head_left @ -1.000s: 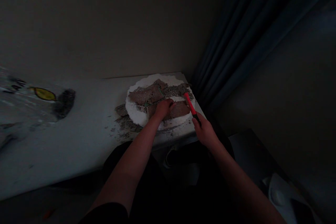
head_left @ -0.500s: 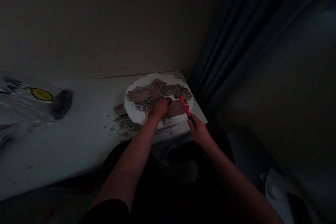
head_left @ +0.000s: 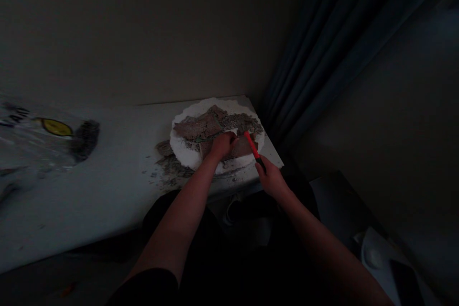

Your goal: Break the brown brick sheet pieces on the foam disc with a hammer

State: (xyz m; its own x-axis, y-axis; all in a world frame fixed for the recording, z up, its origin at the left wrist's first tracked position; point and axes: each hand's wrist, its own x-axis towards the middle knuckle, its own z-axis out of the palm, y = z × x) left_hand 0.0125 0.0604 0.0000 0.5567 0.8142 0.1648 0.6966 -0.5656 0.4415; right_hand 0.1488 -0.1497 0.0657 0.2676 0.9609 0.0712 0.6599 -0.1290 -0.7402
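A round white slab (head_left: 186, 155) lies at the far right corner of a white table (head_left: 107, 186). Brown, crumbly flat pieces (head_left: 195, 127) and grey rubble cover it. My left hand (head_left: 222, 145) is closed on one brown piece (head_left: 243, 147) at the slab's near side, pressing it down. My right hand (head_left: 271, 179) is closed round the dark grip of a red-handled tool (head_left: 253, 146). The tool's head rests at the brown piece, just right of my left hand.
Crumbs and a loose brown fragment (head_left: 165, 149) lie on the table left of the slab. A clear plastic bag (head_left: 32, 146) with a yellow mark and a dark clump sits at the left. A dark curtain (head_left: 322, 52) hangs right. White things (head_left: 376, 253) lie low right.
The red-handled tool has swung left and down, from the slab's right rim onto the brown piece by my left hand. My left hand has stayed on that piece.
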